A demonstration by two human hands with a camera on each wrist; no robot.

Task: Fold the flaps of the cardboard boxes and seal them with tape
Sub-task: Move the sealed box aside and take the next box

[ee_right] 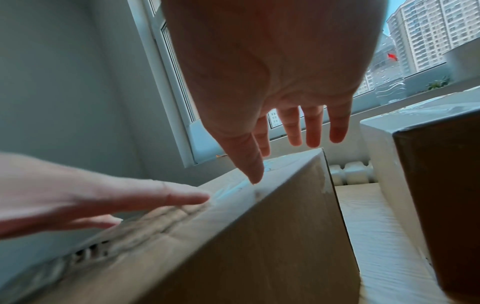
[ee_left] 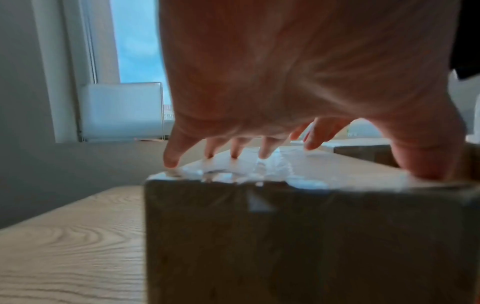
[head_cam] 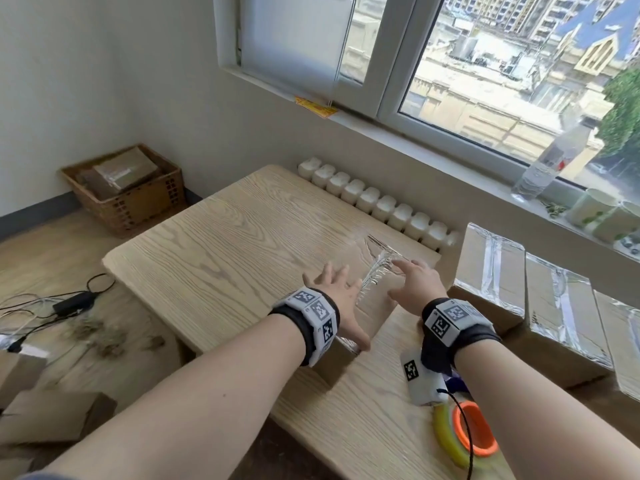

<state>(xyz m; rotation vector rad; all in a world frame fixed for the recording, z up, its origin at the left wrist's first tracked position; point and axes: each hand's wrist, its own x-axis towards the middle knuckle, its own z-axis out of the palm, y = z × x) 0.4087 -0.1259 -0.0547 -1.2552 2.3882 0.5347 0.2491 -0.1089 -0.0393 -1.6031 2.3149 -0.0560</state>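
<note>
My left hand (head_cam: 341, 299) and right hand (head_cam: 417, 289) lie flat with fingers spread on top of the cardboard box (head_cam: 370, 320) near the right edge of the desk (head_cam: 225, 244), pressing the shiny tape (head_cam: 375, 271) down so it sticks.

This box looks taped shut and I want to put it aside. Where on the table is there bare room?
The table is bare left and ahead of the box, toward the radiator. The right side is crowded: taped boxes stand in a row, and the tape roll sits at the near right.
</note>
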